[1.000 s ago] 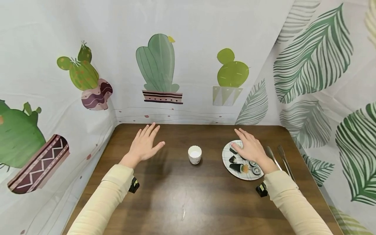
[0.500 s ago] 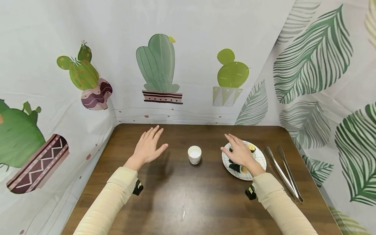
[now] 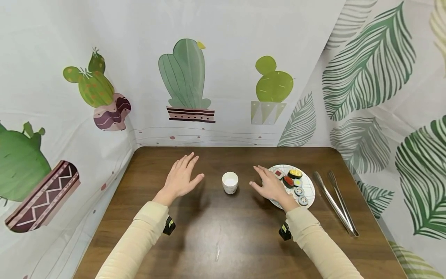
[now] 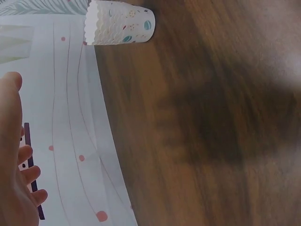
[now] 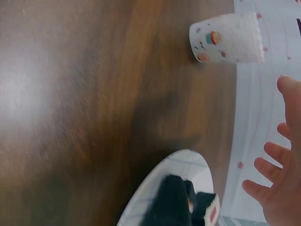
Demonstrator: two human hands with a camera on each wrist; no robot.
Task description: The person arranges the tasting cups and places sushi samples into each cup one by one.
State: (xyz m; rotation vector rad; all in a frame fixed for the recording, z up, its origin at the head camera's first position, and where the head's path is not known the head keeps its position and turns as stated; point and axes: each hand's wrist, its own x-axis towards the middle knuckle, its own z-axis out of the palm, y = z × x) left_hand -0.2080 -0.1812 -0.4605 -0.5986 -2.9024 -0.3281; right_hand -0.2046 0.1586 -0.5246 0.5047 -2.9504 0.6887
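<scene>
Both hands hover above the brown table, fingers extended and holding nothing. Between them stands a small white cup with a scalloped rim; in the left wrist view, several layered rims show it is a nested stack of patterned paper cups. My left hand is left of the cups, apart from them. To their right, my right hand hangs over the left edge of a round white plate. Sushi pieces lie on the plate, among them a red-topped one and a yellow-topped one; the hand hides part of it.
Metal tongs lie spread to the right of the plate. A white cloth with cactus and leaf prints hangs behind and beside the table. A small bright mark shows near the table's front.
Both hands have moved inward toward the cups and slightly nearer the front. The right hand has slid left off most of the plate, exposing more sushi and the tongs.
</scene>
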